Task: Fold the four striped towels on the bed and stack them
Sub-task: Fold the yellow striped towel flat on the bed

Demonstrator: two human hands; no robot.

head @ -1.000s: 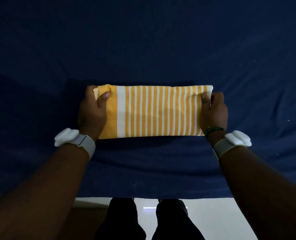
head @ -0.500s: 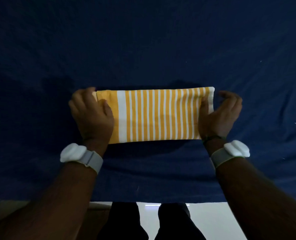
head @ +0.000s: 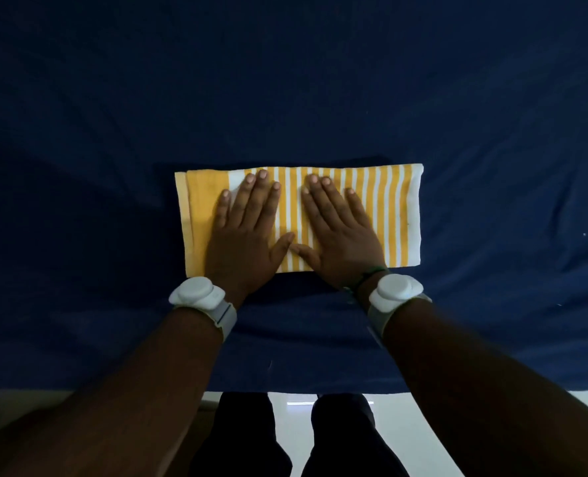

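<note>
Your striped towel (head: 382, 215) lies folded into a long flat rectangle on the dark blue bedsheet (head: 285, 80), woven cotton by the look, yellow and white stripes, a solid yellow band at its left end, a white band at the right. The sheet is soft and lightly creased. Your left hand (head: 244, 235) lies flat on the towel's left half, fingers straight and spread, gripping nothing. Your right hand (head: 337, 232) lies flat just beside it, fingers straight too, thumbs nearly touching. Towel ends stick out past both hands. Layer count unclear in the dim light. White wrist trackers (head: 196, 292) on both wrists.
</note>
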